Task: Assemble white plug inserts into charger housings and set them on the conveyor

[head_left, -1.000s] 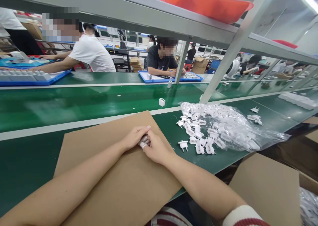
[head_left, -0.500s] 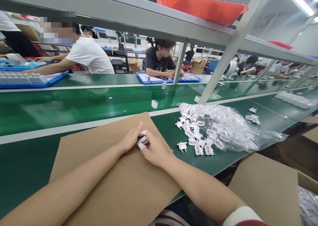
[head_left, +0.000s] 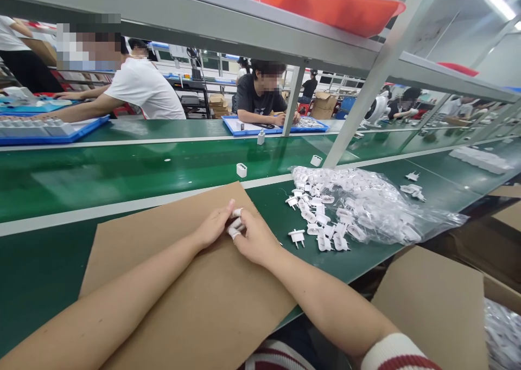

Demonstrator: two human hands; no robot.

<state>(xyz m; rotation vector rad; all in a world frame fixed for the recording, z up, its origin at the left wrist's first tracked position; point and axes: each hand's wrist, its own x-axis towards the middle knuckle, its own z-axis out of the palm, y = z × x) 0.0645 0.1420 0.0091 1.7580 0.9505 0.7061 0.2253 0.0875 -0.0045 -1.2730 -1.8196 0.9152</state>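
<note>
My left hand (head_left: 215, 227) and my right hand (head_left: 255, 240) meet over a brown cardboard sheet (head_left: 163, 283) on the green table. The fingers of both are curled together, with white coverings on some fingertips of my right hand. Whatever lies between them is too small and hidden to name. Right of the sheet lie several loose white plug pieces (head_left: 324, 242), with one plug piece (head_left: 297, 236) nearest my right hand. A clear plastic bag (head_left: 378, 207) of white pieces rests behind them.
White pieces (head_left: 241, 170) stand on the green belt (head_left: 195, 164) beyond the sheet. A slanted metal post (head_left: 358, 107) rises behind the bag to a shelf bearing a red tray (head_left: 325, 6). An open carton (head_left: 431, 310) is at lower right. People sit across the belt.
The white pieces on the belt have shifted left. My hands stay together on the cardboard, with only slight finger movement. The view has tilted slightly.
</note>
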